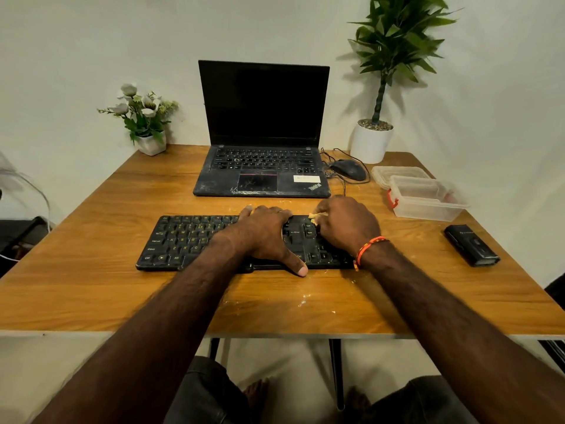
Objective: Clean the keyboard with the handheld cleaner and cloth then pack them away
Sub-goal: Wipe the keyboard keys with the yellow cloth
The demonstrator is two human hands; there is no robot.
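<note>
Left hand (pixel 263 234) lies flat, fingers straight, pinning the keyboard (pixel 189 240) mid-counter. Right hand (pixel 345 224) pinches a small pale cloth (pixel 313 218) over the right keys; wipe in short strokes. Cleaner (pixel 471 245) lies far right.

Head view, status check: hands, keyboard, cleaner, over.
Left hand flat on the black keyboard, steadying it. Right hand pinches a small pale yellow cloth over the right-side keys. Black handheld cleaner idle at table's right. Nothing blocking.
</note>
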